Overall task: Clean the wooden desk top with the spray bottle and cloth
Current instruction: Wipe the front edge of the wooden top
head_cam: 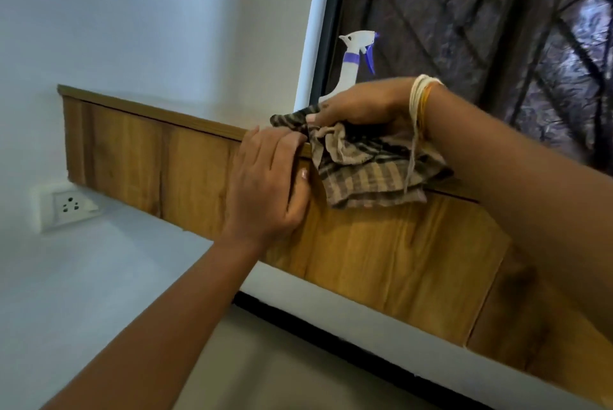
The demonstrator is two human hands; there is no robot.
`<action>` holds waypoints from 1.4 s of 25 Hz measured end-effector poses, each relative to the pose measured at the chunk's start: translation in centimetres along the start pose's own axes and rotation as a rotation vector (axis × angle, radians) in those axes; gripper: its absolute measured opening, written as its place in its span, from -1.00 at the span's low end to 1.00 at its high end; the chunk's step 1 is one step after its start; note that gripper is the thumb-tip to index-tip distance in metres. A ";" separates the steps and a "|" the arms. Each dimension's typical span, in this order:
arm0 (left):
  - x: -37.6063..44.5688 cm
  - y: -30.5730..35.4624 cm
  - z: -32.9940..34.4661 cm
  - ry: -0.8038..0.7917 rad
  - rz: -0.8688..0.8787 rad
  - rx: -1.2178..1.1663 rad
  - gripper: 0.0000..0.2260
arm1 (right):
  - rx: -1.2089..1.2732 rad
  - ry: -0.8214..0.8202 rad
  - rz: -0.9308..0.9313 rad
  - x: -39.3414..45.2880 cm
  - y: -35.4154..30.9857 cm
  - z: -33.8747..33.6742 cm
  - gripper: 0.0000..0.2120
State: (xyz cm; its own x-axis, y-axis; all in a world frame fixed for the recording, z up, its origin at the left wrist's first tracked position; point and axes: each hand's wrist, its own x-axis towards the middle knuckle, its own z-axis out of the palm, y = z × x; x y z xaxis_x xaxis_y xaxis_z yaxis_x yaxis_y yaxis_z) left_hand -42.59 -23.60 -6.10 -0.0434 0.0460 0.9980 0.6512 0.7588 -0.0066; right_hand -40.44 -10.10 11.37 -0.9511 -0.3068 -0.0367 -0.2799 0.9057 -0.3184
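The wooden desk [132, 150] runs across the tilted view, its top edge seen from below and its front panel facing me. My left hand [270, 184] grips the desk's front edge, fingers over the top and thumb on the panel. My right hand [358, 104] holds a brown checked cloth [361, 170] on the desk top just to the right of the left hand; part of the cloth hangs over the edge. A white spray bottle [351, 68] with a purple trigger stands behind the right hand, its lower part hidden.
A white wall with a power socket [71, 205] lies to the left. A window with a dark frame [335, 11] and a dark patterned curtain [497, 28] rises behind the desk. Pale floor and a black strip [331, 340] show below.
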 end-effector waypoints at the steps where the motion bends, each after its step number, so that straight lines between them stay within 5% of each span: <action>1: -0.1 0.2 0.2 -0.002 -0.019 0.000 -0.67 | -0.049 0.009 -0.048 0.1 0.0 0.0 -0.65; 5: -0.1 1.0 -0.7 -0.069 -0.091 -0.001 -0.69 | -0.007 0.025 -0.173 -0.1 0.9 1.6 -0.60; 12: 2.5 4.6 -4.3 -0.378 -0.384 0.052 -0.70 | -0.039 0.337 -0.089 -2.0 0.1 4.0 -0.60; 18: 11.0 5.1 -9.6 -1.121 -0.493 0.007 -0.54 | -0.055 0.186 0.286 -6.5 0.5 2.7 -0.52; 22: 13.4 4.3 -10.3 -1.441 -0.510 -0.018 -0.46 | -0.033 0.281 0.567 -12.2 3.1 2.9 -0.48; 27: 14.0 4.8 -10.2 -1.516 -0.511 -0.014 -0.38 | 0.017 0.286 0.740 -10.5 1.4 3.2 -0.47; 35: 14.7 5.1 -10.4 -1.564 -0.385 0.183 -0.33 | -0.043 0.146 0.349 -5.2 -0.9 3.5 -0.49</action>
State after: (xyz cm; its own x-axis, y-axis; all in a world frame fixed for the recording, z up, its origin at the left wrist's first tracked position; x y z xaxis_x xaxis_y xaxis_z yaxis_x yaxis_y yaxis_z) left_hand -32.01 -25.77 9.19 -0.9359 0.3396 -0.0933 0.3312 0.9388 0.0944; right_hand -34.81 -10.36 8.56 -0.9979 0.0644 0.0004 0.0619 0.9608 -0.2703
